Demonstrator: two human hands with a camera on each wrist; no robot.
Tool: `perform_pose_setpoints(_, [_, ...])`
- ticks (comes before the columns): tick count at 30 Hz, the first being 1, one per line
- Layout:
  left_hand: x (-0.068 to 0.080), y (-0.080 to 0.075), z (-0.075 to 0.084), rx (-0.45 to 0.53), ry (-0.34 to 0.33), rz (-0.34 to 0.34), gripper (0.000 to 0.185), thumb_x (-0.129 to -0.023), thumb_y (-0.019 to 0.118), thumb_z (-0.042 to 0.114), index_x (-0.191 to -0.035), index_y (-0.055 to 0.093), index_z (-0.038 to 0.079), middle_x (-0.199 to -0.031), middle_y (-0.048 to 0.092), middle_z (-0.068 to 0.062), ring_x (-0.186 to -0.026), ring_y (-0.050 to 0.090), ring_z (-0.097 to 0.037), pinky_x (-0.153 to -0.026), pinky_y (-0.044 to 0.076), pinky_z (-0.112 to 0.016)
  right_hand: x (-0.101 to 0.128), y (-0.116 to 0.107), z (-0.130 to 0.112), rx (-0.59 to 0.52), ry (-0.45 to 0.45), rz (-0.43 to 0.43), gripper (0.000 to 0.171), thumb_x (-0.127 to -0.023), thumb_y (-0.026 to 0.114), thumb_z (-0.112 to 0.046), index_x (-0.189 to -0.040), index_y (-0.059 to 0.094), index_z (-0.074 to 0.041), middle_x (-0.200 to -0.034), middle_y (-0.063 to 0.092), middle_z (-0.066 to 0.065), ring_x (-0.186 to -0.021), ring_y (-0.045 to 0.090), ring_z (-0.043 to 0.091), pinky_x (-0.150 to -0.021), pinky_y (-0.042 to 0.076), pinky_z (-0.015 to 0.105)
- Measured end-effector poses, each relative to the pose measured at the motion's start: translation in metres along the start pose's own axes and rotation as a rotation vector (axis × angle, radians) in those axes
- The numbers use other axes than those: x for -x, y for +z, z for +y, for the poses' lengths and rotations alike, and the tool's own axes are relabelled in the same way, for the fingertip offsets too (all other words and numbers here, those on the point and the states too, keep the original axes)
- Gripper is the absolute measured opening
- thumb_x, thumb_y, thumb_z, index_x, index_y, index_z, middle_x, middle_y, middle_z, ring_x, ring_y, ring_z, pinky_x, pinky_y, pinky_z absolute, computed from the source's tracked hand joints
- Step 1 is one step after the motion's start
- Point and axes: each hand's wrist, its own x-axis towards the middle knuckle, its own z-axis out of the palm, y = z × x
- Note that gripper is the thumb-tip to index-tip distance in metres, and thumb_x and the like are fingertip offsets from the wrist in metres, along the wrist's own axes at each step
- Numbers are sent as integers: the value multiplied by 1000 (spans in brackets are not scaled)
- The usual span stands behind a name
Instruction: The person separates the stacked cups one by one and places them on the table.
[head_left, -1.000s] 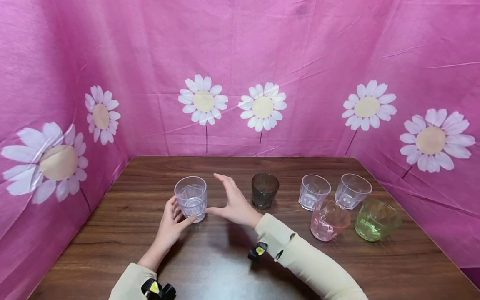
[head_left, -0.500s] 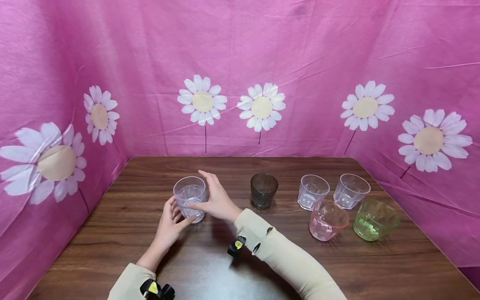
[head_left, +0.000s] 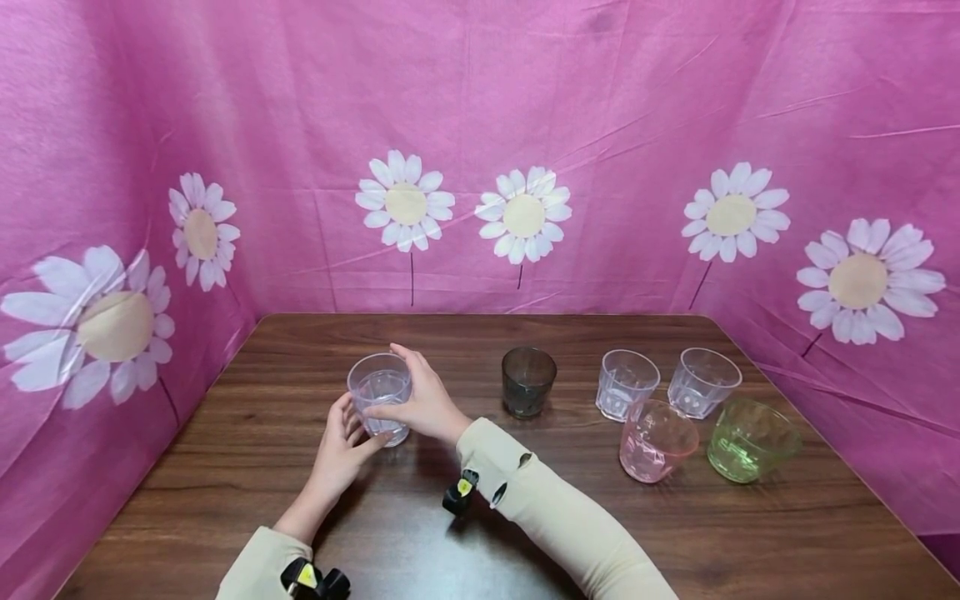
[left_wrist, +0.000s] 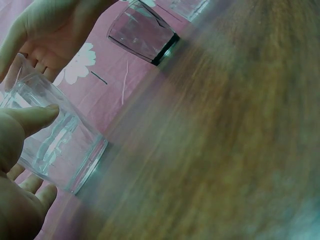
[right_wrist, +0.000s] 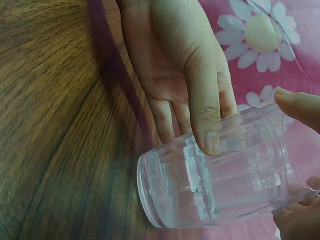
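Observation:
A clear tumbler stands upright on the left part of the table, between both hands. My left hand grips it low from the left, thumb in front near the base and fingers behind. From the right, my right hand holds it higher up, its thumb across the front and its fingers behind the rim. In the right wrist view the tumbler appears sideways, with the left thumb on its wall. An inner line shows inside it; whether that is liquid I cannot tell.
A dark grey tumbler stands right of my right hand. Farther right are two clear tumblers, a pink tumbler and a green tumbler. A pink curtain with daisies surrounds the wooden table.
My right hand has moved left from beside the clear tumbler to wrap its right side, thumb now in front. The left hand and the tumbler have stayed in place.

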Motion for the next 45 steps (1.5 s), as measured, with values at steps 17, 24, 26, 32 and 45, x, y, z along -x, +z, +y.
perform_pose_setpoints(17, [-4, 0, -3, -7, 32, 9, 79, -83, 70, -13, -145, 22, -11, -146, 36, -35, -135, 35, -46, -95, 37, -7, -3, 0, 2, -14, -48, 17, 96, -69, 93, -15, -148, 40, -1, -139, 54, 17, -129, 51, 28, -108, 40, 34])
perform_pose_setpoints(24, [-2, 0, 0, -20, 9, 5, 80, -84, 70, -11, -147, 20, -10, -147, 35, -36, -137, 34, -46, -101, 37, -16, -4, 0, 1, -28, -42, 28, 96, -68, 93, -14, -147, 40, -2, -139, 56, 18, -128, 52, 26, -107, 40, 32])
perform_pose_setpoints(26, [-1, -1, 1, -20, -1, 4, 81, -84, 70, -11, -147, 19, -10, -148, 34, -35, -137, 34, -45, -105, 37, -22, -4, 0, 1, -37, -50, 34, 95, -69, 93, -14, -147, 41, -1, -138, 56, 18, -127, 53, 26, -107, 41, 32])
perform_pose_setpoints(32, [0, 0, 3, -5, -18, -3, 82, -84, 70, -13, -148, 18, -10, -149, 32, -34, -137, 33, -43, -112, 33, -44, -5, -5, -2, -77, -69, 60, 94, -69, 93, -12, -146, 41, -1, -137, 57, 18, -124, 55, 27, -105, 43, 30])
perform_pose_setpoints(45, [-1, -1, 2, -9, -20, 0, 81, -83, 70, -13, -146, 19, -12, -151, 30, -33, -137, 33, -44, -110, 37, -31, -7, -14, -13, -204, -34, 126, 92, -69, 91, -3, -146, 41, -1, -140, 54, 18, -128, 52, 25, -107, 42, 34])
